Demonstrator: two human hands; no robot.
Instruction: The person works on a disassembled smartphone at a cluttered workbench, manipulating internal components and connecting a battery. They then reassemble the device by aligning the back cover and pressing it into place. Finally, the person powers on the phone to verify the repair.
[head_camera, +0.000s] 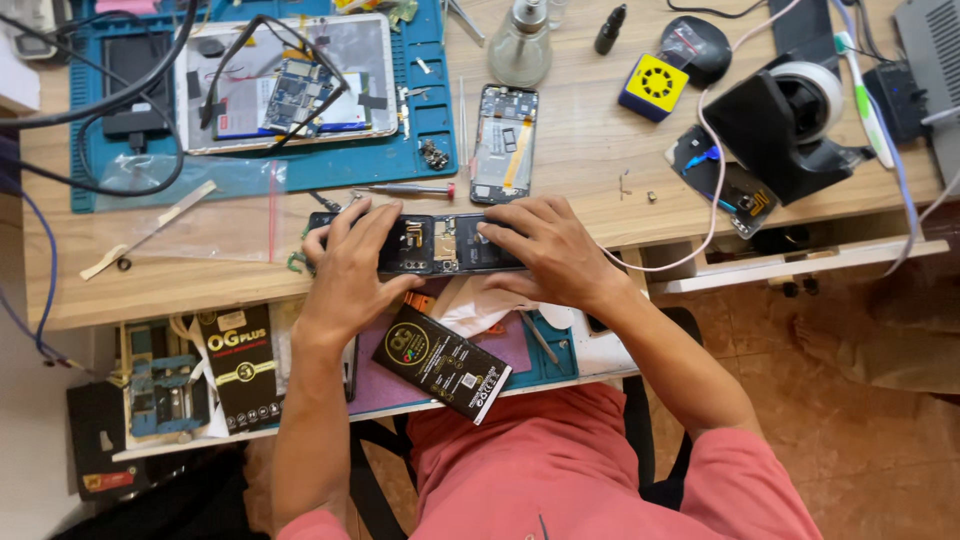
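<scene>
An opened black phone lies lengthwise near the front edge of the wooden desk, its inner boards showing. My left hand presses down on its left end, fingers spread over it. My right hand covers its right end, fingertips on the inner parts. A second opened phone lies just behind, and a red-tipped screwdriver rests between them.
A blue repair mat at the back left carries an opened tablet with black cables over it. A glass bottle, a yellow box and a black stand sit at the back right. Black packets lie in the open drawer below.
</scene>
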